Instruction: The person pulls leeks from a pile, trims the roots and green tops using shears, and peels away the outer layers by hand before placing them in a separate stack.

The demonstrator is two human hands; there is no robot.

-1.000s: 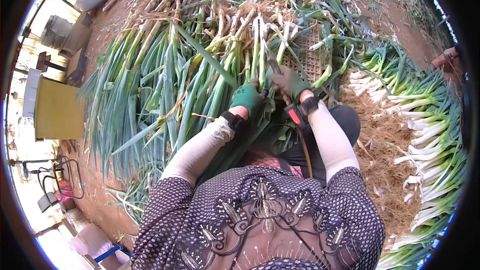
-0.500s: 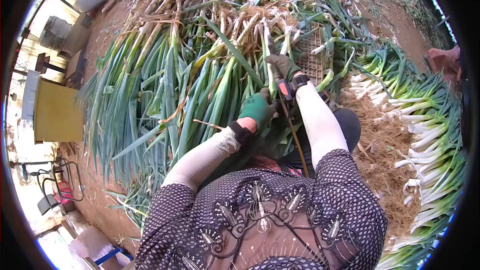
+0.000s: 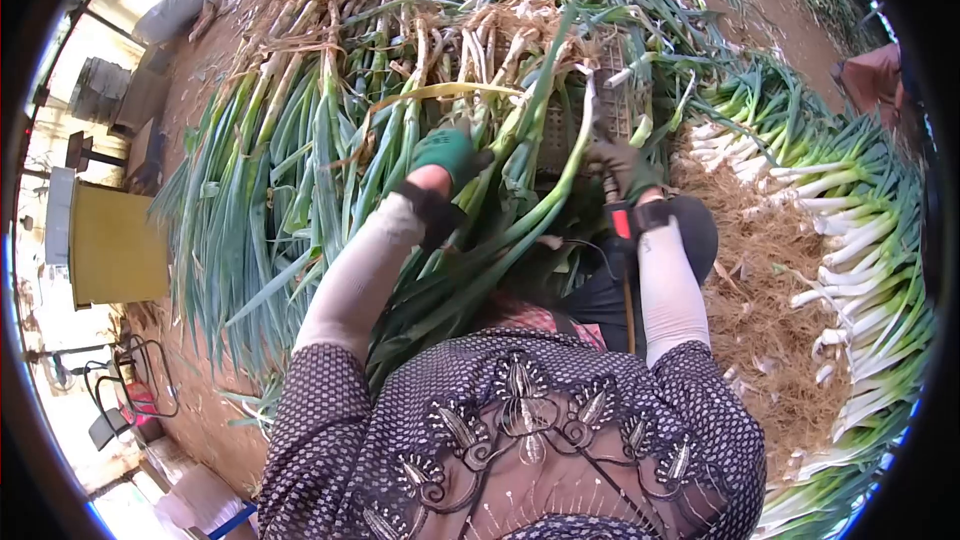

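Observation:
My left hand [image 3: 447, 156], in a green glove, is among the leaning leeks [image 3: 335, 160], its fingers curled around a stalk and partly hidden by leaves. My right hand [image 3: 627, 170], in a dark glove, is closed around an air blow gun [image 3: 619, 220] with a red patch and a thin hose [image 3: 629, 305] running down toward my lap. The gun's dark barrel points away from me. Left of that hand, a long leek [image 3: 568, 175] bends with its white end up; its green leaves fall toward my lap.
Peeled leeks [image 3: 850, 280] lie in a curved row at the right, white ends inward, beside a heap of brown roots and peelings [image 3: 765, 310]. A plastic crate [image 3: 615, 105] stands ahead. A yellow box [image 3: 120, 245] and a white sack [image 3: 175, 0] are at the left.
My left hand has moved left and forward, away from the blow gun, into the leeks. My right hand has shifted right and slightly toward me with the gun. A leek now bends between them.

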